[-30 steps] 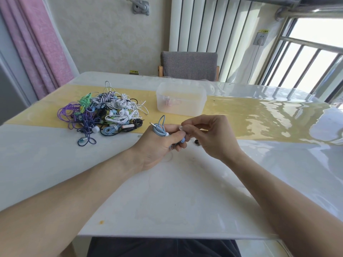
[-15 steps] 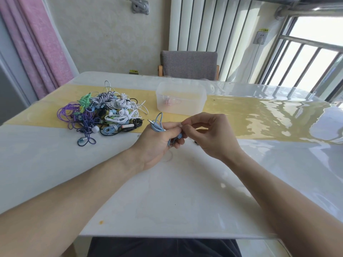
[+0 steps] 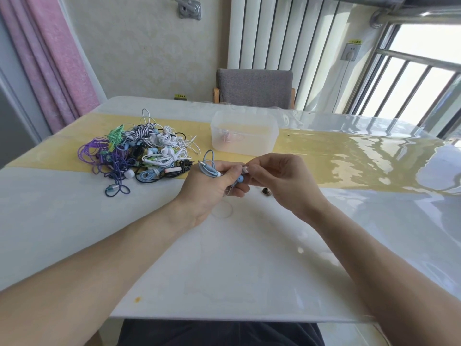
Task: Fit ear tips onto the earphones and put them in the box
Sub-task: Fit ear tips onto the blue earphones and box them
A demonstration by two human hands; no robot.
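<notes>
Two hands met above bench middle. Left hand point(image 3: 209, 188) gripped coiled blue earphone point(image 3: 209, 169), bud point(image 3: 240, 179) poking from fingers. Right hand point(image 3: 279, 181) pinched white tip point(image 3: 245, 169) just beside bud. Tip judged soft, tiny, slippery; pinch by skirt, press straight on. Bud rigid, light; hold by body, not cable. Box point(image 3: 244, 136) stood behind hands, toward far edge; pile point(image 3: 139, 151) lay at far left. Dark bit point(image 3: 266, 191) lay near right hand.

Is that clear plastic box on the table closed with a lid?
No, the clear box stands open-topped on the yellow runner, with no lid on it.
</notes>
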